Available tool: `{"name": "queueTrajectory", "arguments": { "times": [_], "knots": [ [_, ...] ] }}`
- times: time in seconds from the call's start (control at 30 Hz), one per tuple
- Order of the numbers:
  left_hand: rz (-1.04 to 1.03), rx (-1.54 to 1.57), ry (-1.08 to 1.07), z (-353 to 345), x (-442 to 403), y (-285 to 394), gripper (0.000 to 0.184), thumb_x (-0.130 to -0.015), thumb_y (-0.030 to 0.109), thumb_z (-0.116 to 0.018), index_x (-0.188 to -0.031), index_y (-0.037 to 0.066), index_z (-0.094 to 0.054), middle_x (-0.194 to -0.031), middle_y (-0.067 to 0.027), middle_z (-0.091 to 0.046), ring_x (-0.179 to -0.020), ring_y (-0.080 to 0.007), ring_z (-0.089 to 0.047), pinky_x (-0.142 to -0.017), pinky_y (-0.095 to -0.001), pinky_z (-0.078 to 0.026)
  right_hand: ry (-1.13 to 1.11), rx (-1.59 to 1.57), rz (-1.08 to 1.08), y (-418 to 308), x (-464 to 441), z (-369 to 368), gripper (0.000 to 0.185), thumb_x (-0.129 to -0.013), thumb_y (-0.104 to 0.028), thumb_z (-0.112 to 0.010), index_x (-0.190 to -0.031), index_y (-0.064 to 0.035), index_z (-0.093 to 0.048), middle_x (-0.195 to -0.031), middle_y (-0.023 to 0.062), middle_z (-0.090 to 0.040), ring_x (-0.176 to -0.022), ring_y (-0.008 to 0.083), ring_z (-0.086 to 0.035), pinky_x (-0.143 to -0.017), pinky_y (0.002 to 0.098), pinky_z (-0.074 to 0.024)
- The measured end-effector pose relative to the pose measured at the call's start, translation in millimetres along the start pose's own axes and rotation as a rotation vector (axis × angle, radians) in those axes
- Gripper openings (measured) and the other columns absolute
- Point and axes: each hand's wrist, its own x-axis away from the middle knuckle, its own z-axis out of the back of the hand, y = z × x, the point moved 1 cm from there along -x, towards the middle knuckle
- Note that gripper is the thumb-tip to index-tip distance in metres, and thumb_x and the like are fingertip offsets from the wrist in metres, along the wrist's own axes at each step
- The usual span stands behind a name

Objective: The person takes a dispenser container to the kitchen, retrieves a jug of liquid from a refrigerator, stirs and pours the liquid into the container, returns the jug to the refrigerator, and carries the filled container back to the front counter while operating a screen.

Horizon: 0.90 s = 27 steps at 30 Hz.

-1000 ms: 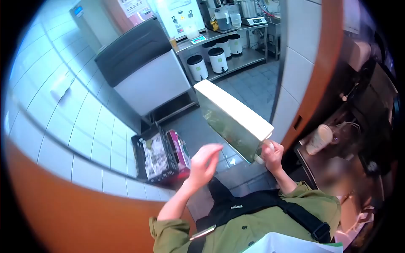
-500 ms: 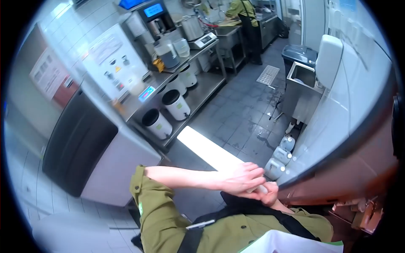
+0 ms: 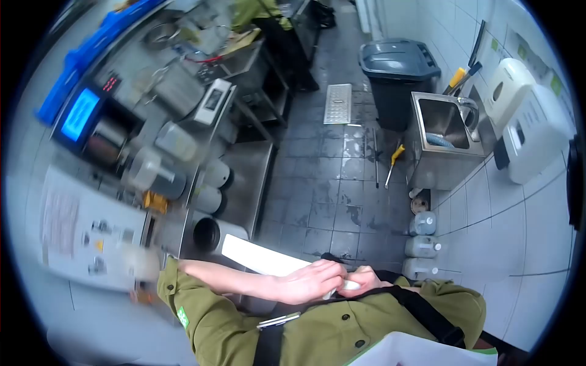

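Observation:
A long container with a white top (image 3: 262,255) is held at waist height in front of my body, its far end pointing forward and left. My left hand (image 3: 312,282) lies across its near end with the fingers bent over it. Around the pale handle or spout at that same end, my right hand (image 3: 360,282) is closed. Both hands are close together. The container's side and underside are mostly hidden by its top and my left forearm.
At left stands a steel counter (image 3: 177,229) with jugs, a pot and a scale (image 3: 213,102). Ahead are a lidded bin (image 3: 400,67), a small sink (image 3: 448,122) and a floor drain (image 3: 337,104). Several jugs (image 3: 422,246) line the right wall. Another person (image 3: 287,49) stands at the far left counter.
My left hand has come from free in the air onto the container's near end. The view has turned right, from the ice-bin side toward the aisle and sink, with the container moving along.

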Motion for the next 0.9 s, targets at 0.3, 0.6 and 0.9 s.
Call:
{"name": "queueTrajectory", "arguments": {
  "times": [0.3,0.6,0.9],
  "knots": [
    [-0.294,0.111,-0.051,231,-76,-263,0.023,-0.067,0.009,-0.061,-0.079,0.001,-0.044,-0.094,-0.0142,-0.043,-0.088,-0.0279,-0.047,-0.074,-0.0349,-0.041,0.252,0.005,-0.072,152,-228,128,0.016,-0.068,-0.005,-0.064,-0.08,0.0019,-0.058,-0.057,0.0071,-0.053,-0.045,0.0127,-0.052,-0.042,0.0221,-0.0371],
    [-0.399,-0.526,0.178,519,-241,-511,0.031,-0.065,0.017,-0.059,-0.089,0.001,-0.046,-0.104,-0.0196,-0.046,-0.094,-0.0294,-0.049,-0.073,-0.0351,-0.046,0.544,0.376,-0.132,286,-485,381,0.026,-0.062,-0.012,-0.066,-0.048,-0.0052,-0.044,-0.043,0.0081,-0.044,-0.036,0.0195,-0.049,-0.036,0.0281,-0.0346],
    [0.019,-0.892,0.579,799,-396,-811,0.03,-0.074,0.006,-0.054,-0.101,-0.003,-0.044,-0.066,-0.0124,-0.057,-0.053,-0.0222,-0.057,-0.046,-0.0311,-0.045,0.821,0.603,-0.243,452,-725,648,0.024,-0.065,-0.017,-0.061,-0.052,-0.0022,-0.048,-0.042,0.007,-0.045,-0.036,0.0157,-0.047,-0.038,0.0254,-0.0342]
  ]
}}
